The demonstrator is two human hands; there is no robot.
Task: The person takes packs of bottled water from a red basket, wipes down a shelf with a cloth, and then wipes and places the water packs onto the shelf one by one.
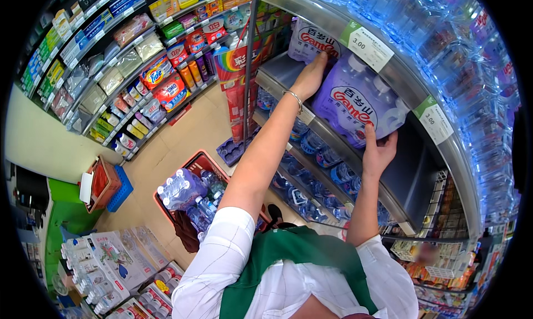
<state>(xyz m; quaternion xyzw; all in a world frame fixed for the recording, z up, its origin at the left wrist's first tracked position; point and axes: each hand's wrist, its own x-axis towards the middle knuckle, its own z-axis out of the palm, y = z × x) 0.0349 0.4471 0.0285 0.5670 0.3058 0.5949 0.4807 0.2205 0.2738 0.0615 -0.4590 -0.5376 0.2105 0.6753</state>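
A shrink-wrapped purple pack of Ganten bottled water sits tilted at the front of a metal shelf. My right hand grips its lower right corner, with the thumb on the printed face. My left hand, a bangle at its wrist, reaches in at the pack's upper left. Its fingers are partly hidden between this pack and a second purple water pack deeper on the same shelf. I cannot tell whether the left fingers grip either pack.
A red shopping basket on the floor holds another purple pack and loose bottles. Price-tagged shelf edging runs above my hands, under many stacked bottles. Bottled water fills the lower shelves. Boxed goods stand at lower left.
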